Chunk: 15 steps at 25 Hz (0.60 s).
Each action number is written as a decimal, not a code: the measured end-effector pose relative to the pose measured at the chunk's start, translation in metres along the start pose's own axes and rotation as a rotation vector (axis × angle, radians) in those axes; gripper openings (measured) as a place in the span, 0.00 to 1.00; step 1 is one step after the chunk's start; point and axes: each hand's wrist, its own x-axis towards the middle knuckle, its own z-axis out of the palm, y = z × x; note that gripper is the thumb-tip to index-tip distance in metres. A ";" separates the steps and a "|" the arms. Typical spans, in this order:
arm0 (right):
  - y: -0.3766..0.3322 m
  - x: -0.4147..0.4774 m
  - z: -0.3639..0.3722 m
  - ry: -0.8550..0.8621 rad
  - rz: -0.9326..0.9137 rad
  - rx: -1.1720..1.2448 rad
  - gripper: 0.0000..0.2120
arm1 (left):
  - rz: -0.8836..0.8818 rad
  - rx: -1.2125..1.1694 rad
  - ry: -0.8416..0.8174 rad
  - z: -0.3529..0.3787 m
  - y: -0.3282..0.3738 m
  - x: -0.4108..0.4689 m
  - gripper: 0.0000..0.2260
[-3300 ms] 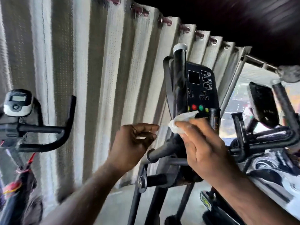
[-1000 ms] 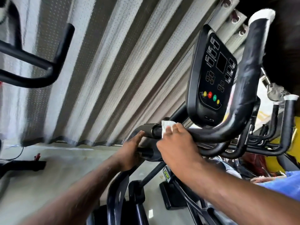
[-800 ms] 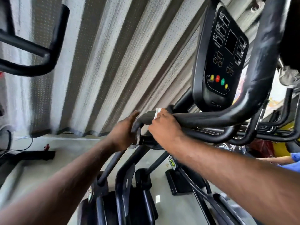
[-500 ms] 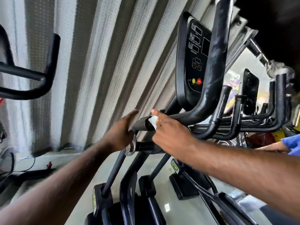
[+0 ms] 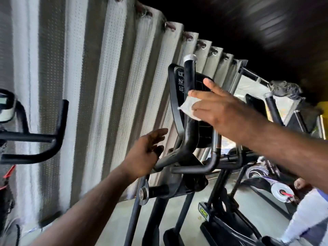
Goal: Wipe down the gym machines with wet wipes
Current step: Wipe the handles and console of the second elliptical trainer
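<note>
The right hand (image 5: 220,112) holds a white wet wipe (image 5: 188,108) up against the tall black handlebar (image 5: 189,73) of the elliptical machine (image 5: 188,181). The wipe sits halfway up that bar, right in front of the black console (image 5: 177,89). Two fingers (image 5: 210,86) stick out straight and the others lie over the wipe. The thumb is hidden, so it probably pinches the wipe from below, but that part is hard to see.

The left hand (image 5: 148,151) is lower down. Its fingers are loose and spread and it holds nothing. It is just beside the bent lower bar (image 5: 179,151) of the same machine and may be touching it.

A grey and white curtain (image 5: 106,86) hangs behind. At the left edge is an exercise bike handlebar (image 5: 58,132) with a small display (image 5: 5,109). Another person (image 5: 305,219) is at the bottom right corner.
</note>
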 end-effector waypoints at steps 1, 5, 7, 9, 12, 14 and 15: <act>0.021 0.003 0.007 0.076 0.118 0.085 0.20 | 0.003 -0.011 0.018 0.002 0.010 0.002 0.27; 0.018 0.011 0.034 0.208 0.216 0.388 0.22 | -0.017 -0.080 0.145 0.011 0.035 0.007 0.23; -0.005 -0.003 0.044 0.126 -0.110 0.425 0.28 | -0.011 -0.064 0.196 0.013 0.040 0.009 0.21; 0.012 -0.001 0.050 0.140 -0.260 0.410 0.31 | 0.003 -0.073 0.221 0.014 0.046 0.012 0.22; 0.065 0.038 0.062 0.213 0.024 0.528 0.29 | -0.014 -0.161 0.251 0.023 0.065 0.026 0.19; 0.068 0.050 0.077 0.285 0.133 0.597 0.30 | -0.022 -0.181 0.305 0.029 0.074 0.032 0.18; 0.059 0.042 0.085 0.311 0.103 0.584 0.30 | -0.019 -0.170 0.357 0.030 0.075 0.034 0.20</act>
